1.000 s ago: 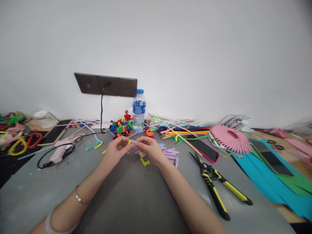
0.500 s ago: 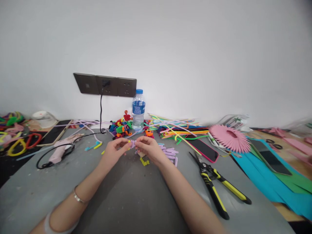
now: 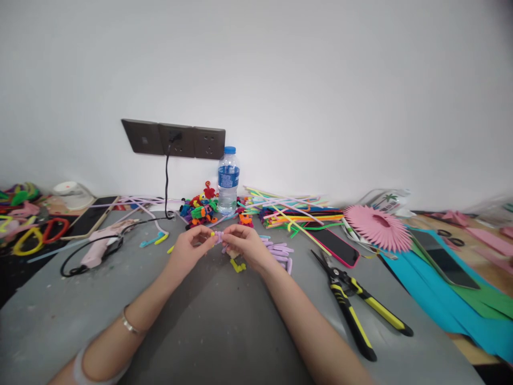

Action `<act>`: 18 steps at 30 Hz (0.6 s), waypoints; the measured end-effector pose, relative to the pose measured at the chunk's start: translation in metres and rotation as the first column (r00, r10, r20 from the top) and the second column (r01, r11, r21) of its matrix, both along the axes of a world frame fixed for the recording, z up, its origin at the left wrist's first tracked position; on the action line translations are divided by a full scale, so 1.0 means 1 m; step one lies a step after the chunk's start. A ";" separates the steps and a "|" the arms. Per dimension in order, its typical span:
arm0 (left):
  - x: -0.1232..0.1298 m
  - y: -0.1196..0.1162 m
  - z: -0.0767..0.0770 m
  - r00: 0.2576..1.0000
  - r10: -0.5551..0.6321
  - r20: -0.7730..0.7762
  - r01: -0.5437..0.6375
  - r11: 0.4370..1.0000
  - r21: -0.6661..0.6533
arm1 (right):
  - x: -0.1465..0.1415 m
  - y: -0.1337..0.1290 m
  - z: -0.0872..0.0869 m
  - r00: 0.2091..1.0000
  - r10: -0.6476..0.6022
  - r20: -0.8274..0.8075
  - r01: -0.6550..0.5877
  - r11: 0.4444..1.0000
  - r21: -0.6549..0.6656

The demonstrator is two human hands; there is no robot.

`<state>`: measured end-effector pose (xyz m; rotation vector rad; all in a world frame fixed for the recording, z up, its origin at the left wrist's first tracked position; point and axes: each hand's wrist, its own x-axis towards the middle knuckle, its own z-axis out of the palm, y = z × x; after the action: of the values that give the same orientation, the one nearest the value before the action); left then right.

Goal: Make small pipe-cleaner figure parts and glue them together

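Between my two hands is a small purple and yellow pipe cleaner piece (image 3: pixel 218 236), held just above the grey table. My left hand (image 3: pixel 191 246) pinches its left end between thumb and fingertips. On the other end the thumb and forefinger of my right hand (image 3: pixel 245 245) are closed. Fingers cover part of the piece, so its full shape is hidden. Below the right hand lies a bent yellow-green pipe cleaner piece (image 3: pixel 239 267). Several short purple pipe cleaner pieces (image 3: pixel 280 250) rest to the right, partly behind that hand.
A water bottle (image 3: pixel 228 184) stands by the wall beside a heap of colourful pipe cleaner figures (image 3: pixel 200 208). Long pipe cleaners (image 3: pixel 296 216) spread behind a phone (image 3: pixel 334 246). Yellow-black cutters (image 3: pixel 352 299) lie right. A pink corded tool (image 3: pixel 96 251) lies left.
Both hands stay nearly in place with the pipe cleaner piece still between the fingertips. The view has shifted very slightly.
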<state>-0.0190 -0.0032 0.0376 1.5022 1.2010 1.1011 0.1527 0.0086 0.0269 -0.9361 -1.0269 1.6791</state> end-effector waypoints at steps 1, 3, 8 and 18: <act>0.000 0.000 0.000 1.000 0.003 -0.008 -0.003 1.000 0.012 | 0.000 0.000 0.000 1.000 0.002 0.006 -0.002 1.000 0.001; 0.000 0.000 -0.001 1.000 0.004 -0.027 -0.003 0.999 0.037 | 0.000 0.000 -0.001 1.000 0.004 0.017 -0.004 1.000 0.003; 0.000 -0.001 0.000 0.999 0.008 -0.050 -0.006 0.999 0.049 | 0.001 0.001 -0.004 1.000 0.007 0.026 -0.007 1.000 0.005; 0.000 0.000 -0.002 0.998 0.018 -0.064 -0.015 0.999 0.048 | -0.001 0.001 -0.007 1.000 0.003 0.019 -0.004 1.000 0.013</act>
<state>-0.0191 -0.0032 0.0360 1.5773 1.2410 1.1069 0.1513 0.0099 0.0202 -0.9442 -1.0517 1.6672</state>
